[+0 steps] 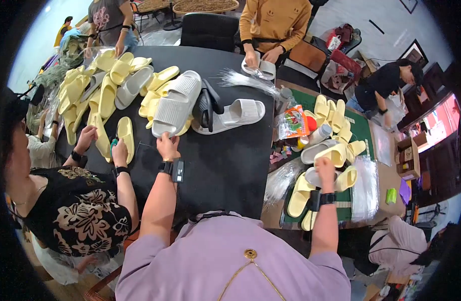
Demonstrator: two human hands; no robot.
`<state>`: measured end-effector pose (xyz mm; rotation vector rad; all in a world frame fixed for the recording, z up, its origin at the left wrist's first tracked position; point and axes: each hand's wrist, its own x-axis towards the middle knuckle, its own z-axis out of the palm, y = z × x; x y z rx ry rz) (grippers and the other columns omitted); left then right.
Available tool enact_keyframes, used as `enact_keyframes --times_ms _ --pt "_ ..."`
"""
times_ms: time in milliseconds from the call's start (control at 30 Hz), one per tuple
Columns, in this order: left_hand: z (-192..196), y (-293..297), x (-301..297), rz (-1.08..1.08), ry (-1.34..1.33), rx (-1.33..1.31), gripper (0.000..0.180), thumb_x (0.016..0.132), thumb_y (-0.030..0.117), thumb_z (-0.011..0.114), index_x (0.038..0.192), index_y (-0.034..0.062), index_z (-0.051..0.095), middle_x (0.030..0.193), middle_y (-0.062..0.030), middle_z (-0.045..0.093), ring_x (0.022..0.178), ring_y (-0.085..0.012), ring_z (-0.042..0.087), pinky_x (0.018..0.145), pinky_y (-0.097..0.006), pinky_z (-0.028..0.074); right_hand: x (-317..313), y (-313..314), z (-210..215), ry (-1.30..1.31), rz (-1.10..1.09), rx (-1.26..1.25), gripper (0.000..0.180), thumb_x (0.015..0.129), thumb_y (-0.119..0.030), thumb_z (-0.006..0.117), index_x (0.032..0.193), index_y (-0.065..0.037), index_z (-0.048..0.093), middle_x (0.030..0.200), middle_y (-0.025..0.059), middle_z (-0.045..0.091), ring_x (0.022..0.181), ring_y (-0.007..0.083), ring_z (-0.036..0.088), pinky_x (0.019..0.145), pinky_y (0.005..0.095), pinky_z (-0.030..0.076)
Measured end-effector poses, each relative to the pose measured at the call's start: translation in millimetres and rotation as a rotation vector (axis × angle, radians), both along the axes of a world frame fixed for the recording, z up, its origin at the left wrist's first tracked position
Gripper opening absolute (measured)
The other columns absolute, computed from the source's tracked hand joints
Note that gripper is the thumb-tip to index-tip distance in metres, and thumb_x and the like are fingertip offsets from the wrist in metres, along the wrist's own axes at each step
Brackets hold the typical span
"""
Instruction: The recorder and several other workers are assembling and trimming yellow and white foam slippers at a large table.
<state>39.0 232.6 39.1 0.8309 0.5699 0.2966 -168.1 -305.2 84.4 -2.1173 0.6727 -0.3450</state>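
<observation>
The left grip (168,146) pinches a grey slipper (174,106) at ten o'clock while the right grip (325,169) seemingly clasps a yellow slipper (336,153) at three, so gentle, level handling should prevent dragging.

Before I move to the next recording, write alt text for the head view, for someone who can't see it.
A person's left hand holds a pale gray slipper by its near end over a black table; the right hand is among yellow slippers on a green mat to the right. More slippers lie heaped at left, and other people are nearby.
</observation>
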Motion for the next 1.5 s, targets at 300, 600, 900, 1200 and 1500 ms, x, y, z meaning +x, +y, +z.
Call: enact_keyframes --times_ms 300,600,900,1200,1500 --pt "67.8 -25.7 -82.9 -0.159 -0.098 0.233 0.021 0.087 0.012 0.05 0.106 0.0025 0.051 0.095 -0.0063 0.055 0.083 -0.0178 0.054 0.067 -0.033 0.049 28.2 151.8 15.8 0.0 0.221 0.436 0.033 0.09 -0.032 0.056 0.104 -0.003 0.06 0.084 0.0026 0.063 0.066 0.009 0.059 0.055 0.0249 0.046" --pt "31.6 -32.4 -111.3 -0.71 -0.09 0.634 0.015 0.087 0.011 0.052 0.094 -0.0013 0.057 0.081 -0.0017 0.056 0.074 -0.0083 0.047 0.066 -0.025 0.04 27.4 167.0 -63.9 -0.162 0.097 0.83 0.029 0.095 -0.026 0.049 0.104 0.0 0.061 0.093 0.0012 0.063 0.08 0.0087 0.056 0.068 0.0247 0.045" --pt "75.0 -1.6 -74.0 -0.286 -0.232 1.11 0.017 0.091 0.011 0.048 0.102 -0.0015 0.05 0.086 -0.0164 0.057 0.078 -0.0244 0.054 0.072 -0.035 0.044 -2.9 103.7 -90.8 -0.104 0.035 0.19 0.028 0.089 -0.024 0.053 0.088 0.002 0.062 0.075 0.0051 0.062 0.071 0.0116 0.055 0.065 0.0279 0.044" --pt "84.0 -43.2 -35.3 -0.939 -0.472 1.328 0.036 0.086 0.009 0.053 0.121 0.0048 0.05 0.105 -0.0205 0.06 0.099 -0.0349 0.057 0.085 -0.038 0.045 62.2 121.1 -5.3 -0.086 0.552 -0.033 0.038 0.083 -0.027 0.06 0.112 -0.003 0.061 0.102 0.0155 0.065 0.095 0.0257 0.062 0.084 0.0324 0.046" --pt "7.7 -76.8 -83.9 -1.025 -0.203 1.544 0.069 0.077 0.041 0.067 0.132 0.0058 0.042 0.129 -0.0259 0.043 0.118 -0.0402 0.043 0.097 -0.045 0.038 38.2 169.2 -65.0 0.179 0.463 -0.392 0.078 0.075 -0.037 0.066 0.138 -0.008 0.032 0.135 0.0237 0.037 0.118 0.0434 0.042 0.099 0.0464 0.035"
